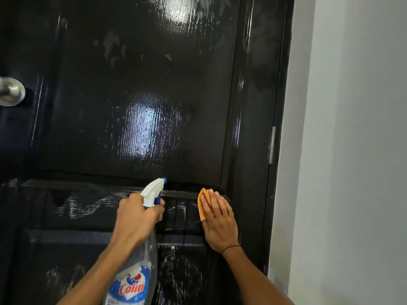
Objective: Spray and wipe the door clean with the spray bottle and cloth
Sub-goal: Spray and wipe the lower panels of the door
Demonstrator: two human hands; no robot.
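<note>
Well up and left of the grip, a round metal knob. Right of it, a metal hinge, then pale grey wall.

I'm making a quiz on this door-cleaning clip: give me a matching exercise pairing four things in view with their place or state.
Things:
1. spray bottle
2. orange cloth
3. door knob
4. hinge

Place or state:
A. on the door's right edge, beside the wall
B. pressed flat against the door under the right hand
C. gripped at the neck by the left hand
D. at the far left edge of the view

Pairs: 1-C, 2-B, 3-D, 4-A
</note>
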